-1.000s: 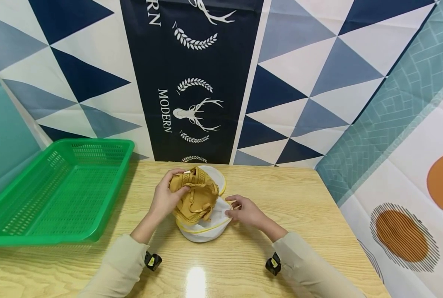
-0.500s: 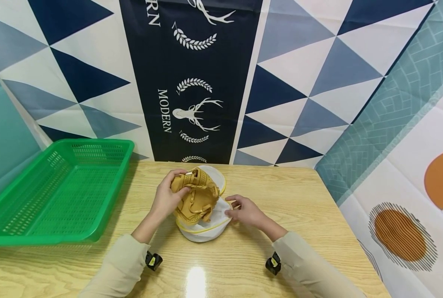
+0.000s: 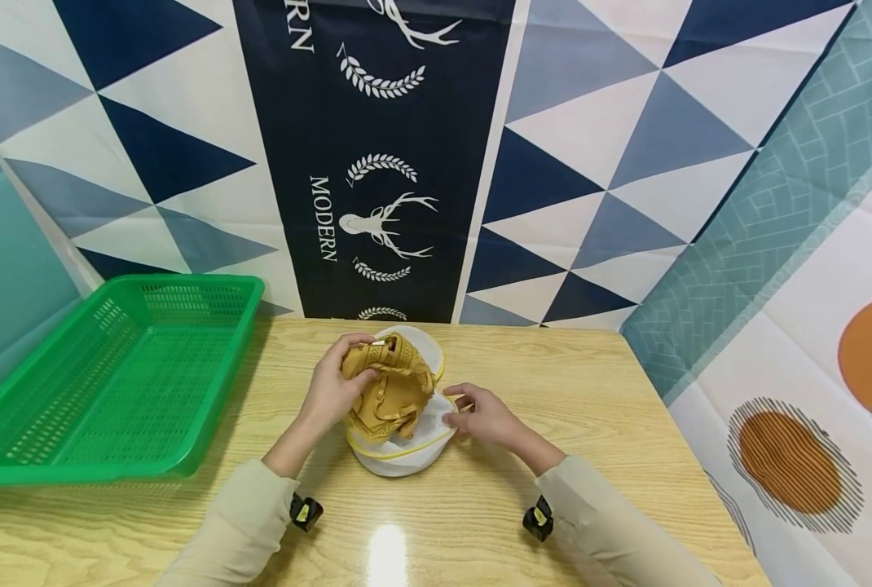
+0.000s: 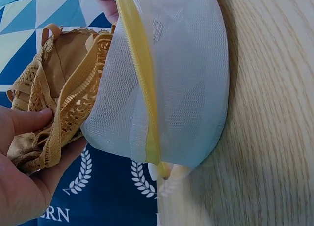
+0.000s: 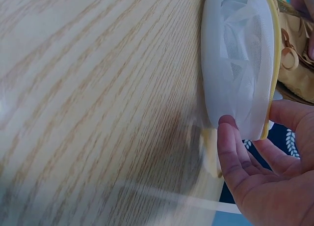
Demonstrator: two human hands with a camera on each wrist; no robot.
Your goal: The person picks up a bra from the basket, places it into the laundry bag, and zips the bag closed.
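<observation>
A mustard-coloured lace bra (image 3: pixel 392 399) is held folded at its upper left by my left hand (image 3: pixel 331 387), thumb on the near side. Its lower part lies inside the opening of a round white mesh laundry bag (image 3: pixel 405 468) with a yellow zip. In the left wrist view, the lace band and straps (image 4: pixel 59 142) bunch between thumb and fingers. My right hand (image 3: pixel 489 419) pinches the right side of the bag's zipped rim, as the right wrist view shows with the fingers (image 5: pixel 228 137) against the mesh. The bag's round lid (image 3: pixel 430 350) is folded back behind the bra.
A green plastic basket (image 3: pixel 179 469) stands on the left of the wooden table (image 3: pixel 553 375). Patterned cloth (image 3: pixel 377 122) covers the wall behind, and more printed cloth (image 3: pixel 773 391) hangs at the right. Each wrist carries a small black camera (image 3: pixel 306 514).
My left hand has shifted slightly right, bringing the bra a little further over the bag and its lid. The right hand keeps its grip on the rim without visible movement.
</observation>
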